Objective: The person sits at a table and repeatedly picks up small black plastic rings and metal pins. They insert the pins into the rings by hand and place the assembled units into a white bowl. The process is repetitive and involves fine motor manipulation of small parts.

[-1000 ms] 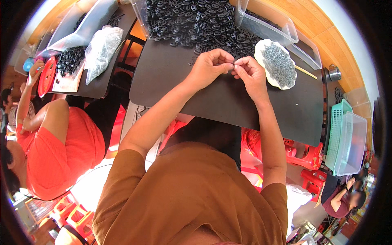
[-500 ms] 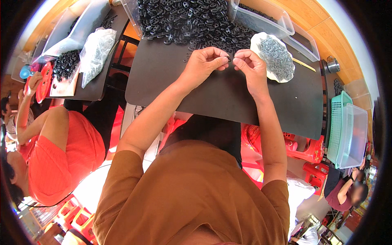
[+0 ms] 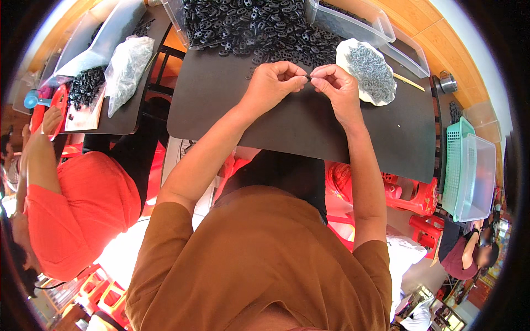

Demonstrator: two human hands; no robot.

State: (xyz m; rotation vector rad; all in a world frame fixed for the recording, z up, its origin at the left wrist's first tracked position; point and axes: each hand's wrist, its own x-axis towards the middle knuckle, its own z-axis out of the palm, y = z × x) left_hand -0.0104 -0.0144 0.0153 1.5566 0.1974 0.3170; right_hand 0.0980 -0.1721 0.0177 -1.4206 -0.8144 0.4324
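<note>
Above the dark table [image 3: 221,105], my two hands meet fingertip to fingertip. My left hand [image 3: 271,87] is closed in a pinch on a small black piece [image 3: 307,78], mostly hidden by the fingers. From the other side, my right hand [image 3: 338,91] pinches right up against it; whatever it holds is too small to make out. Just beyond them spreads a heap of black oval plastic pieces with holes [image 3: 248,25]. A pale, scallop-edged dish [image 3: 343,54] full of small grey, clear-looking parts [image 3: 371,71] lies beside my right hand.
Clear plastic bins [image 3: 353,27] stand at the back, with a thin yellow stick [image 3: 408,81] near the dish. To the right are a green basket [image 3: 454,165] and a metal cup [image 3: 448,83]. A co-worker in red [image 3: 94,204] sits left, near a plastic bag [image 3: 127,69].
My right hand has moved left, closing the small gap to my left fingertips and the black piece. The co-worker's hand on the left has lowered slightly.
</note>
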